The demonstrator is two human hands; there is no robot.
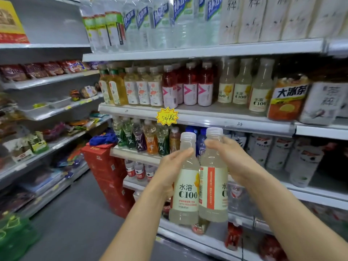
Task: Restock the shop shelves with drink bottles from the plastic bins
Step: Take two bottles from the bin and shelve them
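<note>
My left hand (172, 166): curled round left C100 bottle (186, 191) | my right hand (227, 159): curled round right C100 bottle (213, 187) | bottles: upright, touching, held mid-air before the shelves (235, 120), below the shelved C100 row (243, 87)

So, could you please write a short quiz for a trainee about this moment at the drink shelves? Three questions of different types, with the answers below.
1. True or false: the left hand grips one C100 bottle and the right hand grips a second C100 bottle.
2. On the shelf, the row of C100 bottles stands just right of which drinks? A: red drinks. B: green sodas. C: blue-capped water.
3. Fill in: the star-shaped price tag on that shelf's front edge is ____ in colour.

Key: 1 true; 2 A; 3 yellow.
</note>
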